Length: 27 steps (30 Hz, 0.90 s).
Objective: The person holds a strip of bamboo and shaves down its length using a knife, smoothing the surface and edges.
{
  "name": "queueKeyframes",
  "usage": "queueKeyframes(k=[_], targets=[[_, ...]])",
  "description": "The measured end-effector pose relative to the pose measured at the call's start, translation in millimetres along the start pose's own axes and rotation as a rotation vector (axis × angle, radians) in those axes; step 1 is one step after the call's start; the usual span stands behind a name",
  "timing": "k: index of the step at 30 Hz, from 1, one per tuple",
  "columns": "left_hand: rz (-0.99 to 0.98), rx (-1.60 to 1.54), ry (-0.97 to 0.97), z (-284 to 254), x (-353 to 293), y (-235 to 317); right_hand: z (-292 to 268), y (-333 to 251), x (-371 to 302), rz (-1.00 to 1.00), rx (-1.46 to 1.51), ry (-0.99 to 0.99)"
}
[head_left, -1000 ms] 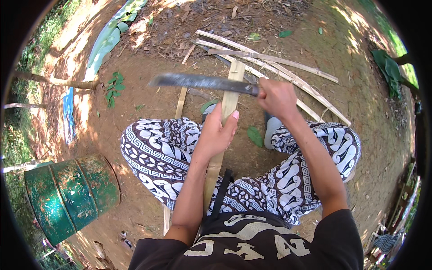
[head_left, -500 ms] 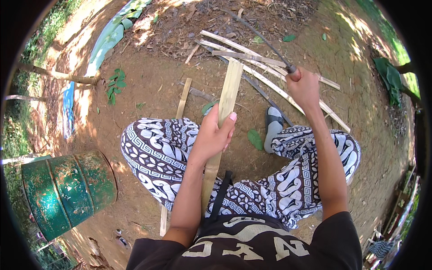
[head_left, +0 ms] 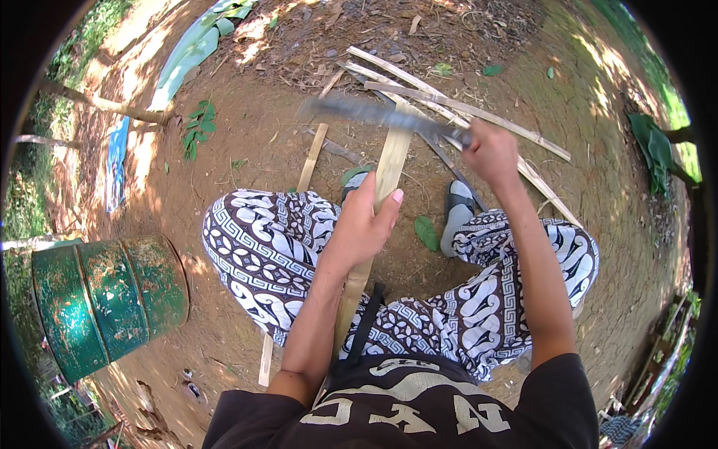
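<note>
My left hand [head_left: 360,230] is wrapped round a flat, pale bamboo slat [head_left: 392,159], its thumb lying along the slat's edge. The slat slants up and away from my lap, its lower part partly behind my forearm. In my right hand [head_left: 493,156] is the handle of a machete [head_left: 355,111]. Its long blade, smeared by motion, points left across the slat's far end. Whether the edge touches the wood I cannot tell. My legs, in patterned trousers [head_left: 258,258], are bent to either side of the slat.
Several split bamboo strips [head_left: 523,133] lie crossed on the ground beyond my right hand. A shorter strip [head_left: 313,159] lies left of the slat. A rusty green drum [head_left: 112,303] stands at the left. Dry leaf litter [head_left: 464,30] covers ground at the far side.
The machete has swung down and left, from pointing up and away to lying across the slat's far end. My left hand and the slat have shifted slightly right.
</note>
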<state>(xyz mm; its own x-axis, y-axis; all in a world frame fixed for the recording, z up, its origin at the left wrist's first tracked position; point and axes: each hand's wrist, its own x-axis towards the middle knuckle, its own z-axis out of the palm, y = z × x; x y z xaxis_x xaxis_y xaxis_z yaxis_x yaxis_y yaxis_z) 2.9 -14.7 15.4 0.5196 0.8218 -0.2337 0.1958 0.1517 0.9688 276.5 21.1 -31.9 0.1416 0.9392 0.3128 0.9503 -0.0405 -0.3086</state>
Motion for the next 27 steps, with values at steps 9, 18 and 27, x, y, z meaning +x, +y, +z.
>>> queueKeyframes(k=[9, 18, 27], targets=[[0.311, 0.163, 0.178, -37.8, 36.0, -19.4, 13.0, 59.0, 68.5, 0.651, 0.916, 0.149], [-0.025, -0.145, 0.193, -57.3, -12.4, 8.1, -2.9, -112.6, -9.5, 0.210, 0.862, -0.247], [-0.070, -0.302, 0.209, -69.0, -16.9, 7.0, -22.0, -161.5, -3.9, -0.206, 0.646, -0.287]])
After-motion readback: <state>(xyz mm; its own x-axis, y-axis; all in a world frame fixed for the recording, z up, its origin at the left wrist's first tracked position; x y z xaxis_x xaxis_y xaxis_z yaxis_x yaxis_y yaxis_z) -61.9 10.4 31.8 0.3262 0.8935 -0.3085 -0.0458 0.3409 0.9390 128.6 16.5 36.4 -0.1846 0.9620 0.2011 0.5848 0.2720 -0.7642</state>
